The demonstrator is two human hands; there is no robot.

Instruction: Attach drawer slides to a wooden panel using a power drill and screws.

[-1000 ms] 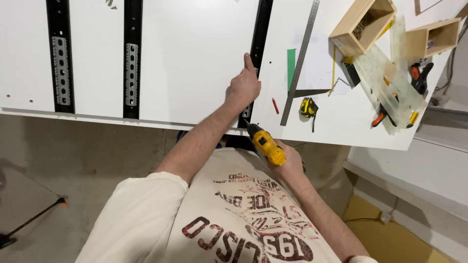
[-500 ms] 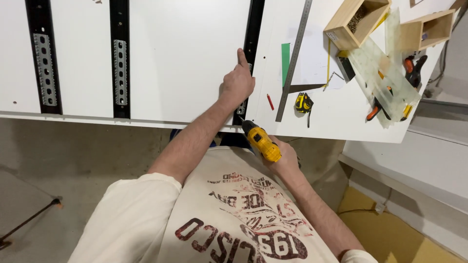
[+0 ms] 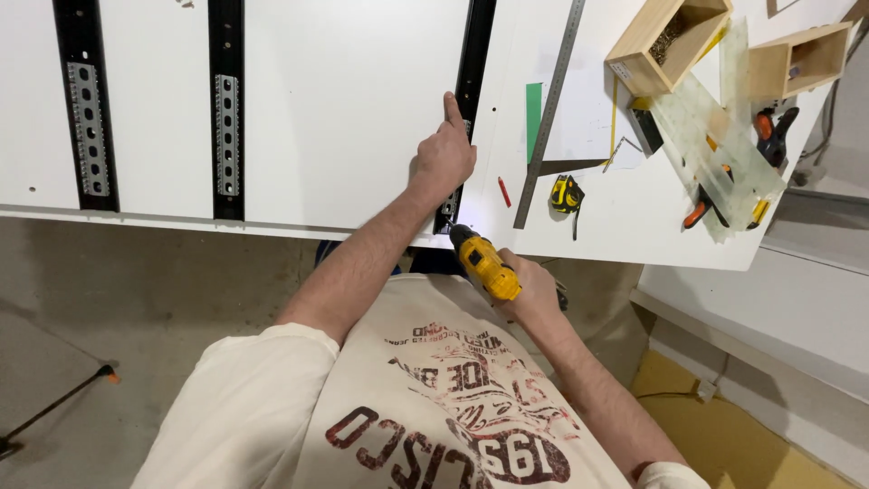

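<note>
Both hands were at work at the near edge of the white panel [image 3: 344, 109]. Nearest, the right hand [image 3: 534, 292] was wrapped tight around the grip of a yellow cordless drill [image 3: 484, 264], arm bent and drawn close to the body, the nose of the tool aimed up at the lower end of the black rail [image 3: 462, 118] and very near it or just touching. Beyond it, the left hand [image 3: 442, 158] lay loosely curled on that same rail, clasping nothing, forearm stretched forward, index finger pointing up along the strip.

Judging by the layout, two other black rails [image 3: 224, 109] further left already sat on the panel with their metal brackets in place, so this third one seemed the last being fastened. Farther right lay a long steel ruler [image 3: 552, 100], a tape measure [image 3: 566, 194] and two wooden boxes [image 3: 665, 41].
</note>
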